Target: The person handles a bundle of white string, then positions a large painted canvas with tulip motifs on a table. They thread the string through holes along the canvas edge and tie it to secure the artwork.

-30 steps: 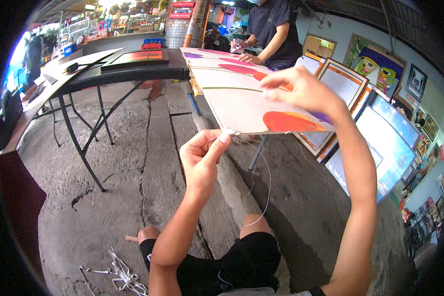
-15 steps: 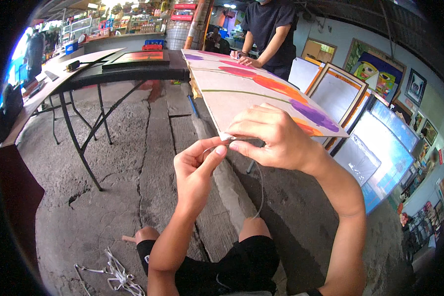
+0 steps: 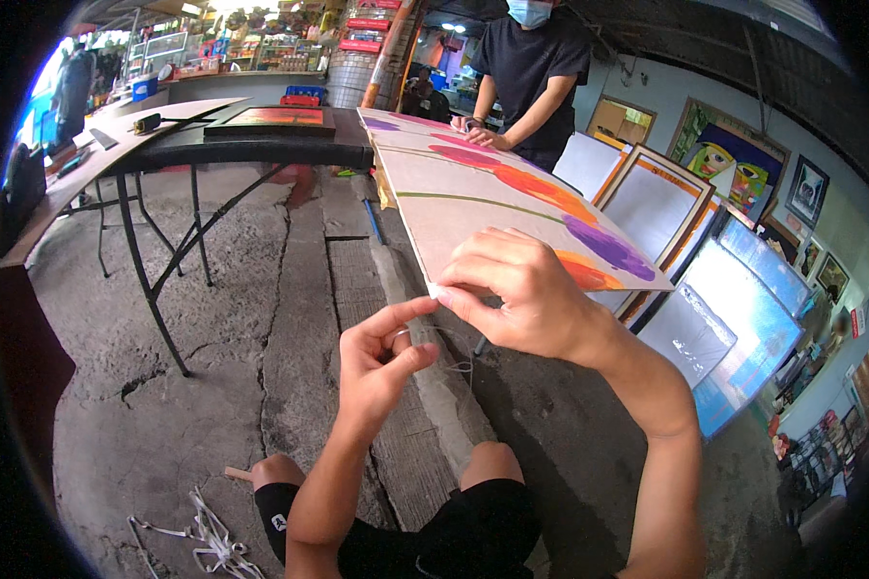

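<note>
A large pale panel (image 3: 444,207) painted with purple, pink and orange flower shapes and a green line slants away from me. At its near corner, my right hand (image 3: 521,289) pinches a small white bit against the panel, thumb below and fingers on top. My left hand (image 3: 372,372) stretches its index finger to that same corner, the fingertip touching or nearly touching it. The left thumb stands apart, and the other fingers curl around a thin pale strip (image 3: 463,368). From there the strip loops loosely below my hands; its exact path is hard to make out.
Another person (image 3: 531,72) in a dark shirt rests both hands on the panel's far part. A black folding table (image 3: 290,150) with a picture on it stands ahead left. Framed boards (image 3: 657,207) lean at right. A white ribbon tangle (image 3: 217,540) lies on the floor.
My left thumb has lifted away from the index finger, which now points at the corner. The strip's loop has dropped and bunched below. The view has shifted slightly.
</note>
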`<state>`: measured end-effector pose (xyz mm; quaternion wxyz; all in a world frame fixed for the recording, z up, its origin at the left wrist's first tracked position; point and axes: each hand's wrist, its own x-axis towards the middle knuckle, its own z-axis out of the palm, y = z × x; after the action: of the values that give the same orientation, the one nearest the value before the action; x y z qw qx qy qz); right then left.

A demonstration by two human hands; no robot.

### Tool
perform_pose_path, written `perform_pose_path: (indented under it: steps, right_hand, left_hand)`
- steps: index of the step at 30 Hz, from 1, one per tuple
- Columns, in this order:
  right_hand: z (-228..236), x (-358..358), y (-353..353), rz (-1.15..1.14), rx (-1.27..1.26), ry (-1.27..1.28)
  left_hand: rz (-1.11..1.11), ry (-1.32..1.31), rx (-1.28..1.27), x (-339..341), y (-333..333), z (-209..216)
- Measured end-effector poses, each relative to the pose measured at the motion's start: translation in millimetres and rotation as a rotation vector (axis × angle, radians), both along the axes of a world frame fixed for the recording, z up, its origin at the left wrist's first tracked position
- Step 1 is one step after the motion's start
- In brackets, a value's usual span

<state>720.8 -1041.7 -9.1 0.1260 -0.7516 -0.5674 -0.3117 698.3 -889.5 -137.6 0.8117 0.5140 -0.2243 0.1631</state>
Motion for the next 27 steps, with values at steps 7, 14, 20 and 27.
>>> perform_pose_path:
  steps: [7, 14, 20, 27]
  right_hand:
    - [-7, 3, 3, -0.013, 0.016, 0.066]
    - [-13, -7, 6, -0.094, -0.023, -0.093]
    - [-16, -6, 4, -0.074, 0.027, -0.021]
    - [-15, -13, 5, -0.136, 0.081, -0.058]
  left_hand:
    - [-0.013, 0.125, -0.026, 3, 3, -44]
    - [0.031, 0.150, -0.091, 2, 12, -70]
    - [0.085, 0.144, -0.108, -5, 26, -67]
    - [0.080, 0.125, -0.092, -15, 25, -66]
